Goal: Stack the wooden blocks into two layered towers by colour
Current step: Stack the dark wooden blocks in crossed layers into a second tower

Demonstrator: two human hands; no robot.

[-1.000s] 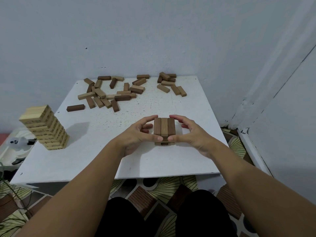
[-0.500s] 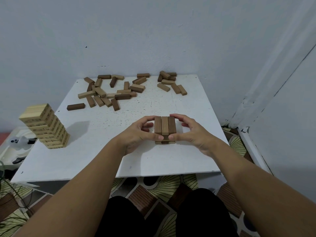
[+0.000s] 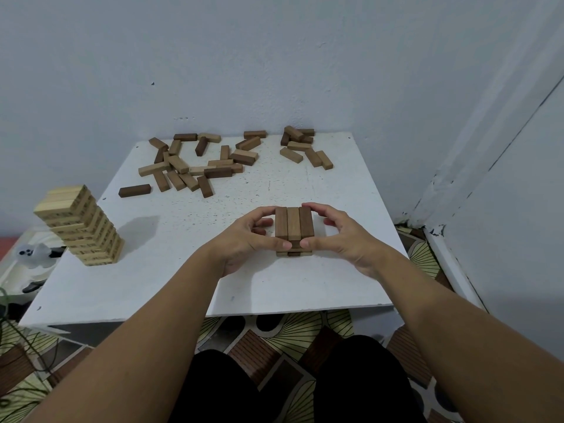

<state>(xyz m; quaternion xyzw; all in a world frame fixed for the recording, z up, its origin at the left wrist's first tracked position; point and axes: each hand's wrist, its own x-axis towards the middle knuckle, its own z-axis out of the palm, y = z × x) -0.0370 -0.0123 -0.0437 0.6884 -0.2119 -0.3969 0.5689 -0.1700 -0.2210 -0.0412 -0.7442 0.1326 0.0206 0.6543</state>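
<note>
A short brown tower point(image 3: 294, 222) of several layers stands near the front middle of the white table point(image 3: 189, 279), its top layer three blocks running away from me. My left hand point(image 3: 244, 239) curls round the tower's left side, thumb on the near face and fingers at the far edge. My right hand point(image 3: 341, 236) does the same on the right side. A taller pale tower point(image 3: 81, 225) stands at the table's left edge. Loose brown blocks point(image 3: 195, 166) lie scattered along the back, with a smaller heap point(image 3: 302, 148) at the back right.
The table sits in a corner, with a wall behind and another on the right. A white figure with dark eyes point(image 3: 30, 253) lies on something low left of the table. Patterned floor and my dark-clothed legs show below the front edge.
Both hands stay cupped round the brown tower with only slight finger shifts. The blocks and the pale tower have not moved.
</note>
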